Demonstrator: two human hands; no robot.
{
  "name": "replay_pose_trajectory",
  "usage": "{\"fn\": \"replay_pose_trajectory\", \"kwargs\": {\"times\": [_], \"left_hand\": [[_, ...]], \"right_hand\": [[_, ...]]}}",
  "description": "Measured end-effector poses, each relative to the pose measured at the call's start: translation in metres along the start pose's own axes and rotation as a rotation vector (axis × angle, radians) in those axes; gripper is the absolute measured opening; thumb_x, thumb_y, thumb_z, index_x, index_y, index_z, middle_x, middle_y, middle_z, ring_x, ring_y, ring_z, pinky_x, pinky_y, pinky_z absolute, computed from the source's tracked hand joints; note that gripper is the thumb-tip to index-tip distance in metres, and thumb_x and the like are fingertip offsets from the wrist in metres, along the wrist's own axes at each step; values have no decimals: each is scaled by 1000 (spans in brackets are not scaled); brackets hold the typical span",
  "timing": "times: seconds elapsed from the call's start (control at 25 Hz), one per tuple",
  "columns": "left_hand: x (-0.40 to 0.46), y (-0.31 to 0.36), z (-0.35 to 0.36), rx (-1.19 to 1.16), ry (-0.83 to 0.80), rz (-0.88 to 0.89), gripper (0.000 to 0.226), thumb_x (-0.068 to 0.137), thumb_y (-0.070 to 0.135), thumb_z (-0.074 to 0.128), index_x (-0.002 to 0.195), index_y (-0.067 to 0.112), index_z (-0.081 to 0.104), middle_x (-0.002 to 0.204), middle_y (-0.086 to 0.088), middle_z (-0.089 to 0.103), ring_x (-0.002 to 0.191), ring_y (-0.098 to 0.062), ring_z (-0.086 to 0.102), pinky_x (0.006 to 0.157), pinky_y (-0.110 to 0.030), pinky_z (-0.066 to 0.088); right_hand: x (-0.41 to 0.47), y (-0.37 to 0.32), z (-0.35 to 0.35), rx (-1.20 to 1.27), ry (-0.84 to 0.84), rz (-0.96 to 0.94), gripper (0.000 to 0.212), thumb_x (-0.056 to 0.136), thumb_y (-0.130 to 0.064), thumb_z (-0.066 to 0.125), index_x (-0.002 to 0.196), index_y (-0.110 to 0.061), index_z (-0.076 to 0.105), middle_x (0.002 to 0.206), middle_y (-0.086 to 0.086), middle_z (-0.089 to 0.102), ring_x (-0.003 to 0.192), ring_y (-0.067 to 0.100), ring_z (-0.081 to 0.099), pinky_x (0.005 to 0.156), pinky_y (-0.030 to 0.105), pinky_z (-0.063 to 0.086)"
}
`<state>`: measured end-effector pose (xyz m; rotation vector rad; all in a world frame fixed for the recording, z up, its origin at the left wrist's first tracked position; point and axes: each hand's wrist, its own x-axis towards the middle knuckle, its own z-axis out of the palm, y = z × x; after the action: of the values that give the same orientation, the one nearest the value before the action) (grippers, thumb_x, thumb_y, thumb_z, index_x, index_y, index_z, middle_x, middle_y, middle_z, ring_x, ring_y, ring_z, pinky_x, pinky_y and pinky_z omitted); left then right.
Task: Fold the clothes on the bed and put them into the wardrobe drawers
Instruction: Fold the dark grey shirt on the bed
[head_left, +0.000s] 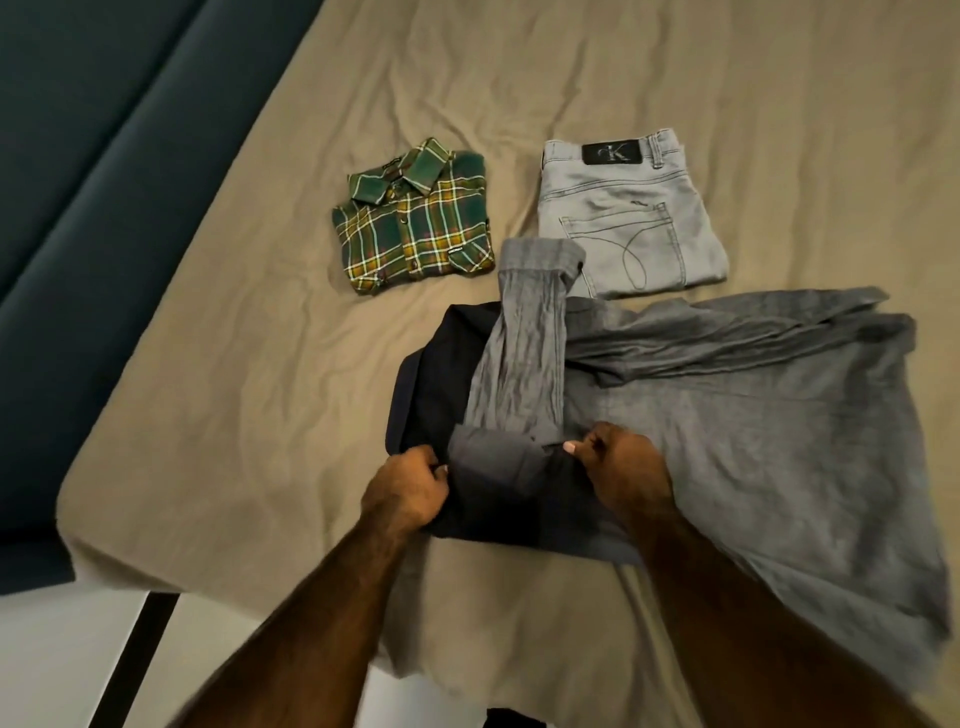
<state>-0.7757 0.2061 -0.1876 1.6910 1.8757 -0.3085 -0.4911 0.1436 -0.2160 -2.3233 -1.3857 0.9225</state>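
A grey shirt (753, 426) lies spread over the near right of the bed, one crinkled sleeve (524, 353) stretched across a dark navy garment (441, 379) beneath it. My left hand (408, 488) grips the navy garment's near edge beside the grey cuff. My right hand (621, 462) pinches the grey shirt near the cuff. Farther back sit a folded green plaid shirt (413, 218) and folded light grey jeans (634, 218).
The bed wears a wrinkled tan sheet (234, 389). A dark teal padded headboard or frame (78, 182) runs along the left. White floor and a black bed leg (143, 649) show at the lower left corner.
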Motion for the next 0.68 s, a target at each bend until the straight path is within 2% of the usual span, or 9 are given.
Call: {"fn": "replay_pose_trajectory", "kwargs": {"times": [0.08, 0.12, 0.16, 0.2, 0.24, 0.36, 0.4, 0.56, 0.68], "left_hand": [[-15, 5, -6, 149, 248, 1, 31, 92, 30, 58, 120, 17, 62, 113, -15, 67, 103, -40, 62, 83, -46, 51], [-25, 15, -2, 210, 417, 105, 34, 87, 27, 60, 118, 13, 62, 113, -16, 64, 100, -40, 58, 82, -48, 47], [-34, 21, 0, 241, 569, 261, 34, 83, 25, 62, 114, 11, 63, 113, -18, 62, 98, -39, 56, 81, -49, 43], [-44, 38, 8, 227, 648, 469, 32, 82, 25, 62, 110, 10, 64, 113, -19, 61, 96, -39, 55, 80, -49, 41], [-55, 64, 21, 187, 649, 695, 30, 83, 25, 62, 108, 10, 64, 113, -19, 61, 94, -39, 55, 79, -49, 40], [-80, 134, 65, 194, 441, 1123, 31, 81, 23, 69, 110, 12, 63, 108, -16, 62, 91, -38, 57, 79, -47, 42], [-86, 151, 76, 226, 364, 1187, 31, 81, 25, 69, 109, 14, 64, 108, -15, 62, 92, -37, 57, 80, -46, 43], [-128, 244, 147, 324, 93, 1268, 41, 72, 30, 66, 111, 16, 64, 115, -9, 62, 102, -34, 56, 85, -44, 43], [-139, 271, 174, 426, -53, 1277, 58, 67, 41, 62, 120, 18, 62, 123, -7, 60, 111, -32, 51, 91, -43, 44]], "right_hand": [[-7, -3, 12, -108, 90, -89, 41, 97, -60, 62, 99, -20, 69, 95, 10, 74, 94, 37, 68, 83, 45, 54], [-17, 3, 13, -166, 159, -122, 43, 97, -59, 59, 105, -19, 70, 100, 10, 73, 97, 37, 67, 86, 47, 53], [-26, 2, 18, -195, 229, -156, 41, 95, -56, 58, 108, -18, 70, 102, 9, 71, 98, 38, 64, 86, 49, 50], [-39, 10, 14, -208, 298, -154, 38, 93, -50, 59, 109, -18, 70, 103, 10, 68, 98, 38, 62, 86, 50, 48], [-55, 27, 1, -220, 357, -139, 35, 90, -45, 62, 109, -17, 70, 103, 11, 66, 97, 39, 61, 85, 50, 47], [-101, 77, -17, -261, 399, -130, 38, 81, -37, 68, 110, -13, 70, 106, 15, 63, 95, 39, 58, 83, 50, 43], [-115, 91, -19, -283, 392, -125, 41, 78, -38, 69, 111, -13, 70, 106, 15, 63, 94, 39, 58, 83, 49, 42], [-170, 189, -54, -341, 378, 32, 48, 68, -33, 75, 113, -17, 72, 102, 14, 64, 88, 39, 59, 81, 50, 41], [-174, 229, -79, -377, 413, 28, 30, 68, -27, 69, 96, -18, 73, 95, 13, 63, 86, 40, 59, 77, 48, 40]]}}
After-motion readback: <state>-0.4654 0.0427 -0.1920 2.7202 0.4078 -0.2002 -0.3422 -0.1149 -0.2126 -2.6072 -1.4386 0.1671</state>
